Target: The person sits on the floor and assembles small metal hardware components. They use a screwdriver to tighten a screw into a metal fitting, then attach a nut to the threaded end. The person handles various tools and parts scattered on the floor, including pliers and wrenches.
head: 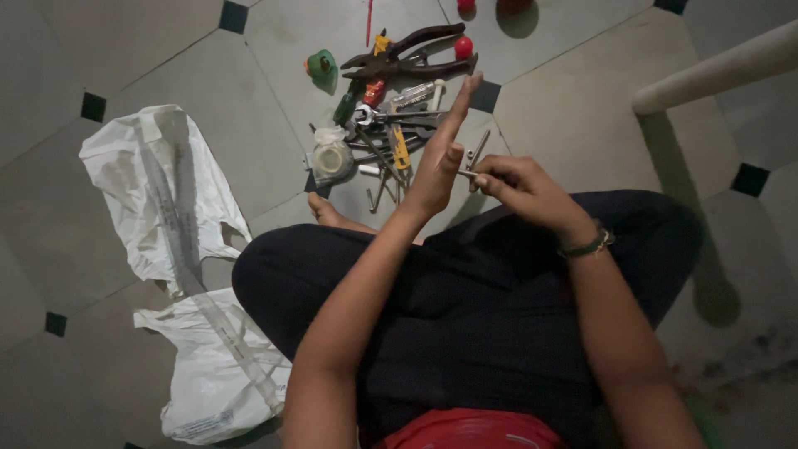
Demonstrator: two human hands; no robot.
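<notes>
I sit cross-legged on a tiled floor in dark trousers. My left hand [440, 154] is raised with its fingers stretched out toward the tool pile, its thumb against a small metal bolt [466, 174]. My right hand [517, 185] pinches the other end of that bolt between its fingertips; a dark thread band circles that wrist. Just beyond both hands lies a heap of hand tools [395, 125], with large pliers [411, 54] on top, a spanner and a yellow-handled tool among them.
A crumpled white plastic bag [162, 187] with a long clear strip lies on the floor at my left. A roll of tape [331, 160], a green cap [321, 64] and a red ball [463, 46] sit by the tools. A pale rail [715, 71] crosses the upper right.
</notes>
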